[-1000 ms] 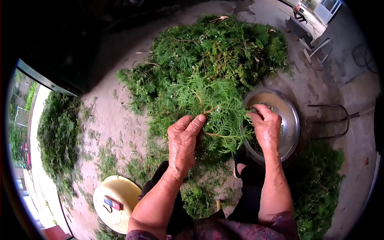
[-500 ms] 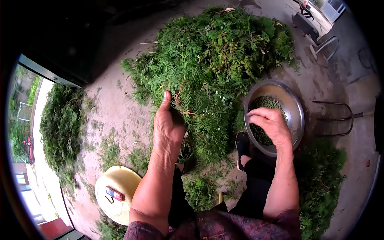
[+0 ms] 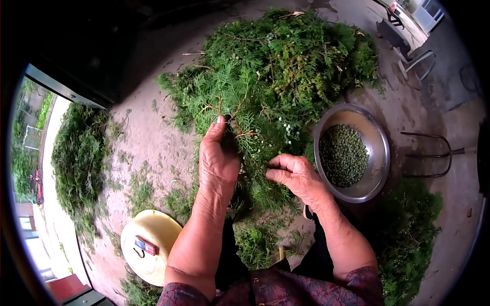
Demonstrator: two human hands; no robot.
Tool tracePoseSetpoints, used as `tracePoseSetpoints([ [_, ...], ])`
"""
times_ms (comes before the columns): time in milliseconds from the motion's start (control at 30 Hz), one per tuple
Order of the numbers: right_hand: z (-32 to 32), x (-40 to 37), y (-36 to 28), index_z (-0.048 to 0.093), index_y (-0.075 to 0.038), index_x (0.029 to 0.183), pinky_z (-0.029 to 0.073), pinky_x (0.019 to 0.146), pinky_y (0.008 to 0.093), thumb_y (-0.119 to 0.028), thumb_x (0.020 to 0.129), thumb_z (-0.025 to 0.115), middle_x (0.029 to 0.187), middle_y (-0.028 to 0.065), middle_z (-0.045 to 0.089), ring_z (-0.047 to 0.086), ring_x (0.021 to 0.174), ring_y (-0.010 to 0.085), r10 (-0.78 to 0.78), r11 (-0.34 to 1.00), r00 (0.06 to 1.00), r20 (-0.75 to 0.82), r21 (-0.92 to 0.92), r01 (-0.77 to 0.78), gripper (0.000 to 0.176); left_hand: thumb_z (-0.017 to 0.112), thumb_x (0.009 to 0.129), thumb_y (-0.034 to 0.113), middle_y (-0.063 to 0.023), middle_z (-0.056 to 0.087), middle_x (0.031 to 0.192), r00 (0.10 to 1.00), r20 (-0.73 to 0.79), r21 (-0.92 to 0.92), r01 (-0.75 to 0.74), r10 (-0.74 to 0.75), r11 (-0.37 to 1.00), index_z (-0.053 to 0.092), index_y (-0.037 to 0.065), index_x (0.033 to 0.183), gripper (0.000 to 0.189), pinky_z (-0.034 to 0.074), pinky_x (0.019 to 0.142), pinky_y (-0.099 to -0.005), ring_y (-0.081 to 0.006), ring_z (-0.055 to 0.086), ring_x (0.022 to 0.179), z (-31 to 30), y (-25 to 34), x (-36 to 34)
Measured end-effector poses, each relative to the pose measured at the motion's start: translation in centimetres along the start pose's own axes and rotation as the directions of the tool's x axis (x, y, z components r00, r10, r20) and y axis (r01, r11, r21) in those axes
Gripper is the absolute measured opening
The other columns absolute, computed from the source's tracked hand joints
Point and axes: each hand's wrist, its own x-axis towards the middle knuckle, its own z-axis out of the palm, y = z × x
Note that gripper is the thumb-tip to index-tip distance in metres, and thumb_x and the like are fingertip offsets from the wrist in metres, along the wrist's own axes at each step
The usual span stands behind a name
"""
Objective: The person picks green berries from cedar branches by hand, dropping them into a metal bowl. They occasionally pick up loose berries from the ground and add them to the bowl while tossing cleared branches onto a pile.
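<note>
My left hand is closed around a leafy evergreen branch, thumb on top, with its feathery sprigs spreading forward and to the right. My right hand is at the branch's lower right side, thumb and forefinger pinched together; whatever may be between the fingertips is too small to make out. Pale green berry-like cones show on the foliage just above it. Right of that hand stands a steel bowl, partly filled with small round green cones.
A large heap of cut branches lies ahead. Another heap is at left, more greenery at lower right. A pronged metal fork lies beyond the bowl. An upturned yellow basin at lower left carries a small box.
My right hand has moved from above the steel bowl leftward to the branch, uncovering the cones in the bowl. My left hand keeps its hold on the branch.
</note>
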Motion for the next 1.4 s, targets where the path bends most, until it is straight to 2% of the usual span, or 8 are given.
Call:
tracePoseSetpoints([
  [100,0.5,0.3,0.3,0.06,-0.001,0.096,0.042,0.067,0.0206,-0.012,0.079,0.065,0.08,-0.0023,0.056,0.05,0.074,0.0053,-0.093,0.981,0.985,-0.144,0.154,0.115,0.021,0.055,0.088,0.017,-0.0066,0.053,0.118,0.989,-0.114,0.085,-0.087,0.096,0.993,0.038,0.004,0.129,0.046,0.035,0.096,-0.0368,-0.0203,0.05,0.104,-0.2,0.0,0.2],
  [233,0.0,0.7,0.5,0.057,-0.002,0.1,0.043,0.07,0.0184,-0.005,0.08,0.063,0.084,-0.0011,0.057,0.051,0.077,0.0045,-0.311,0.945,0.926,-0.215,-0.175,0.276,0.022,0.052,0.089,0.013,-0.0063,0.051,0.119,0.974,-0.188,0.093,-0.111,0.127,0.989,0.036,0.005,0.129,0.044,0.035,0.097,-0.0361,-0.0192,0.049,0.107,0.2,0.0,-0.1],
  [467,0.7,0.7,0.0,0.056,-0.001,0.103,0.043,0.077,0.0193,-0.004,0.082,0.06,0.089,-0.0007,0.057,0.051,0.082,0.0048,-0.141,0.906,0.974,-0.177,0.374,0.199,0.022,0.052,0.09,0.016,-0.007,0.048,0.124,0.98,-0.172,0.074,-0.086,0.098,0.994,0.032,0.005,0.133,0.049,0.037,0.095,-0.0358,-0.0199,0.049,0.107,-0.7,-0.1,0.5],
  [800,1.3,1.2,1.0,0.053,-0.001,0.096,0.044,0.06,0.0179,-0.006,0.087,0.055,0.08,0.0,0.055,0.048,0.069,0.0049,-0.216,0.932,0.827,-0.519,0.142,0.332,0.011,0.05,0.091,0.013,-0.0038,0.056,0.099,0.975,-0.199,0.035,-0.092,0.097,0.995,0.044,0.005,0.114,0.025,0.044,0.08,-0.0302,-0.0151,0.052,0.087,0.4,-1.7,-0.5],
  [933,2.0,0.8,-0.1,0.054,-0.005,0.088,0.038,0.038,0.0217,-0.02,0.089,0.055,0.07,-0.004,0.046,0.041,0.058,0.0052,0.023,0.925,0.817,-0.576,0.323,0.201,0.016,0.049,0.091,0.011,-0.0021,0.053,0.084,0.984,-0.159,0.008,-0.078,0.078,0.997,0.046,0.007,0.099,0.009,0.045,0.068,-0.03,-0.0157,0.05,0.073,0.4,-2.2,-0.6],
  [1267,1.1,1.8,1.4,0.054,-0.004,0.077,0.026,0.051,0.021,-0.021,0.092,0.05,0.063,-0.0048,0.04,0.033,0.058,0.0065,-0.079,0.934,0.703,-0.706,0.194,0.3,0.024,0.049,0.091,0.009,-0.0017,0.053,0.088,0.922,-0.387,-0.197,-0.116,0.031,0.974,0.041,0.01,0.104,0.015,0.045,0.069,-0.032,-0.0152,0.05,0.076,1.8,-3.6,-0.7],
  [1333,-1.9,1.9,1.1,0.053,-0.005,0.08,0.036,0.053,0.0226,-0.023,0.092,0.05,0.07,-0.0011,0.05,0.047,0.063,0.0097,0.175,0.887,0.672,-0.719,0.411,0.209,0.022,0.048,0.091,0.007,-0.0024,0.054,0.088,0.974,-0.175,-0.096,-0.165,0.147,0.982,0.04,0.009,0.109,0.019,0.045,0.069,-0.032,-0.0152,0.051,0.075,-5.4,-4.4,4.2],
  [1400,-5.4,1.3,1.3,0.053,-0.005,0.086,0.045,0.056,0.0252,-0.021,0.091,0.05,0.078,0.0031,0.058,0.058,0.069,0.0138,0.235,0.854,0.67,-0.704,0.479,0.204,0.017,0.046,0.091,0.006,-0.0052,0.057,0.089,0.917,0.254,0.747,-0.388,0.309,0.54,0.046,0.009,0.107,0.016,0.046,0.07,-0.0311,-0.0174,0.053,0.074,-9.3,-2.4,5.4],
])
